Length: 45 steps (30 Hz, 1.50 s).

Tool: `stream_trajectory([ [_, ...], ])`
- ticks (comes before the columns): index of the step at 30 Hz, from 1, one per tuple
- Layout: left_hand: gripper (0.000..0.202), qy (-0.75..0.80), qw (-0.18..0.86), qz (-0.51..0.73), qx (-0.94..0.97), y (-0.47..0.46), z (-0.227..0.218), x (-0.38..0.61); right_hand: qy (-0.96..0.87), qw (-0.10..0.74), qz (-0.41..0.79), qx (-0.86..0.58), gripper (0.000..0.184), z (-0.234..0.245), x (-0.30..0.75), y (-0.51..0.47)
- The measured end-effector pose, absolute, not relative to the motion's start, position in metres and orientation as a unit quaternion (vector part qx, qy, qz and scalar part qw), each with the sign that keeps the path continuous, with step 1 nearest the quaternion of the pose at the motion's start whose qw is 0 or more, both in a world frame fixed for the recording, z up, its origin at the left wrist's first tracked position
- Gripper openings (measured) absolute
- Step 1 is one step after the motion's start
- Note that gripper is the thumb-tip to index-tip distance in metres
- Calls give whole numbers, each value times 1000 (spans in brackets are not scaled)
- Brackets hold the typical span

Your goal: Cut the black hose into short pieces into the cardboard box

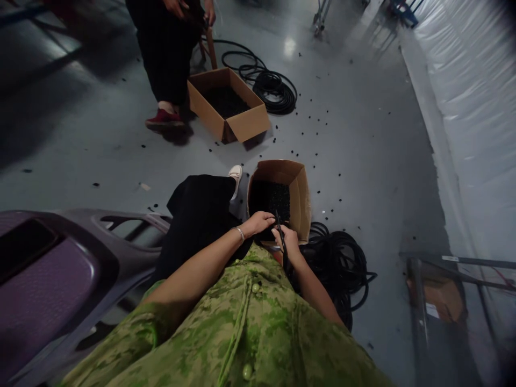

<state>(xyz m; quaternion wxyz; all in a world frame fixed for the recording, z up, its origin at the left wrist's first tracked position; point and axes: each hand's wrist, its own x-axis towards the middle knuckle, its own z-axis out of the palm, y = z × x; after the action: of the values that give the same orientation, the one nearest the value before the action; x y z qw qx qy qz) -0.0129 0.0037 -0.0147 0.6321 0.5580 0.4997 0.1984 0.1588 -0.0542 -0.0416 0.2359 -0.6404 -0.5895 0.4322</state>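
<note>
Over a cardboard box [300,201] between my knees, both hands are close together. My right hand [289,240] is closed around a black hose or cable [281,236], whose end points up and away from me. Just left of that end is my left hand [258,223], its fingers drawn together in a pinch; anything between the fingertips is too small to make out. Many small black pieces [278,199] lie inside the box. Beside it on the right, a tangled heap of black hose [342,258] rests on the floor.
Ahead stands a second open box [248,123] of dark pieces, beside a coil of black hose [276,91] and a seated co-worker [161,48]. Small black bits dot the grey floor [363,161]. A purple chair [52,279] is at left, a metal frame [421,301] at right.
</note>
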Motion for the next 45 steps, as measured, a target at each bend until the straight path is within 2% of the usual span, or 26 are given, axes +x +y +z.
stream_trajectory([
  [14, 27, 559, 662, 212, 452, 3, -8, -9, -581, 268, 510, -575, 49, -39, 168, -54],
  [22, 24, 557, 647, 211, 477, 2, 1, -10, -613, 242, 534, -529, 46, -32, 164, -49],
  [28, 32, 547, 644, 199, 496, 1, -4, -10, -550, 269, 581, -536, 52, -26, 159, -52],
  [40, 31, 511, 670, 164, 514, -2, -9, -13, -538, 297, 531, -583, 49, -35, 149, -73],
  [45, 35, 487, 638, 187, 566, -4, -7, -17, -547, 308, 509, -589, 48, -29, 147, -77],
])
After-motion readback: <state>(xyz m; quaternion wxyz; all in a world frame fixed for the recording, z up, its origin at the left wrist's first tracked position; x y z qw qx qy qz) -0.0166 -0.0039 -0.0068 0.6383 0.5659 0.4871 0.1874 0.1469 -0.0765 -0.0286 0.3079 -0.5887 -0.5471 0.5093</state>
